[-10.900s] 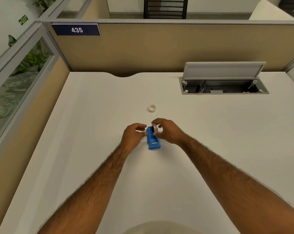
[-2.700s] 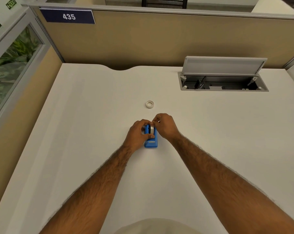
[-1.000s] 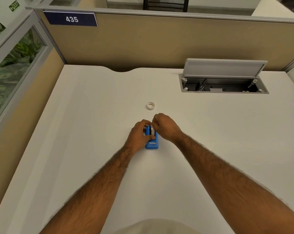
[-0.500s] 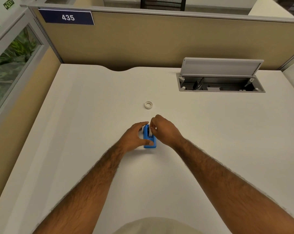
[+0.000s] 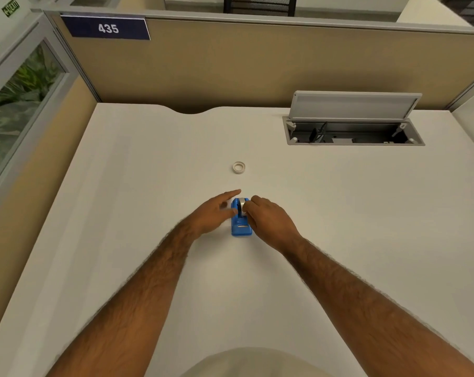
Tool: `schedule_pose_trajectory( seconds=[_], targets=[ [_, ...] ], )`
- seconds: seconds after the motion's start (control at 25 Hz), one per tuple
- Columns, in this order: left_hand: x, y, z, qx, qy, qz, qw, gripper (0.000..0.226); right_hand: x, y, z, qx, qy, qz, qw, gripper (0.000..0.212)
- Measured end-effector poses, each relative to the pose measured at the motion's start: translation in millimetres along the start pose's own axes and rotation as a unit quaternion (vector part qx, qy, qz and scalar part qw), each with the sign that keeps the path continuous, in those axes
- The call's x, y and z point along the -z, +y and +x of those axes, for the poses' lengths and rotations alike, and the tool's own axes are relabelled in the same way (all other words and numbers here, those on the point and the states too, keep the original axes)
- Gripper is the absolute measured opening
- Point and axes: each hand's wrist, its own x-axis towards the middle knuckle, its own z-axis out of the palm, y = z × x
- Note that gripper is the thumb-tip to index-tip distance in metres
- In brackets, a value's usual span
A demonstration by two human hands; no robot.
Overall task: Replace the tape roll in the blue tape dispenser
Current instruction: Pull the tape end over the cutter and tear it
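The blue tape dispenser (image 5: 240, 225) stands on the white desk (image 5: 138, 202) between my two hands, its cutter end towards me. A tape roll (image 5: 241, 204) sits upright in its back part. My left hand (image 5: 217, 212) lies against the dispenser's left side, thumb on it, index finger stretched out past it. My right hand (image 5: 268, 217) is at the right side, with its fingertips pinching at the tape roll. A second small white ring, an empty-looking roll (image 5: 238, 167), lies flat on the desk beyond the dispenser.
An open cable hatch (image 5: 352, 131) with a raised grey lid is set into the desk at the back right. Tan partition walls (image 5: 230, 69) close the desk at the back and left.
My left hand has loosened, its fingers stretching out along the dispenser's left side. The right hand stays at the roll. The dispenser has not moved on the desk.
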Motion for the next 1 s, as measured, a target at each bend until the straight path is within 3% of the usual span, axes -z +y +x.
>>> schedule_pose_trajectory(
  seconds=[0.08, 0.16, 0.28, 0.32, 0.36, 0.48, 0.52, 0.56, 0.64, 0.84, 1.0],
  targets=[
    [-4, 8, 3, -0.005, 0.045, -0.034, 0.998, 0.036, -2, -1, -3, 0.003, 0.006, -0.001, 1.000, 0.008],
    [-12, 11, 6, -0.012, 0.082, -0.042, 0.996, 0.031, -3, -3, -7, -0.010, 0.012, 0.019, 1.000, 0.011],
    [-18, 10, 9, -0.010, 0.104, -0.047, 0.993, 0.030, -5, -10, -17, -0.136, 0.046, 0.146, 0.979, 0.018],
    [-18, 10, 11, -0.007, 0.102, -0.049, 0.994, 0.030, -5, -13, -20, -0.216, 0.069, 0.237, 0.945, 0.018],
    [-17, 10, 12, -0.004, 0.100, -0.048, 0.994, 0.030, -4, -15, -22, -0.305, 0.084, 0.347, 0.883, 0.018],
    [-16, 9, 12, -0.004, 0.100, -0.048, 0.994, 0.030, 4, -20, -17, -0.500, 0.023, 0.607, 0.617, 0.023],
    [-17, 9, 12, -0.009, 0.101, -0.050, 0.994, 0.029, 9, -21, -14, -0.526, -0.009, 0.637, 0.564, 0.025],
    [-17, 8, 12, -0.013, 0.102, -0.051, 0.993, 0.028, 13, -22, -10, -0.538, -0.032, 0.649, 0.537, 0.027],
    [-17, 8, 11, -0.015, 0.104, -0.053, 0.993, 0.028, 17, -22, -1, -0.541, -0.051, 0.651, 0.530, 0.029],
    [-16, 9, 11, -0.014, 0.099, -0.063, 0.993, 0.028, 20, -30, 13, -0.520, -0.076, 0.638, 0.563, 0.033],
    [-17, 8, 9, -0.017, 0.106, -0.061, 0.992, 0.029, 14, -36, 15, -0.533, -0.046, 0.649, 0.541, 0.023]
  ],
)
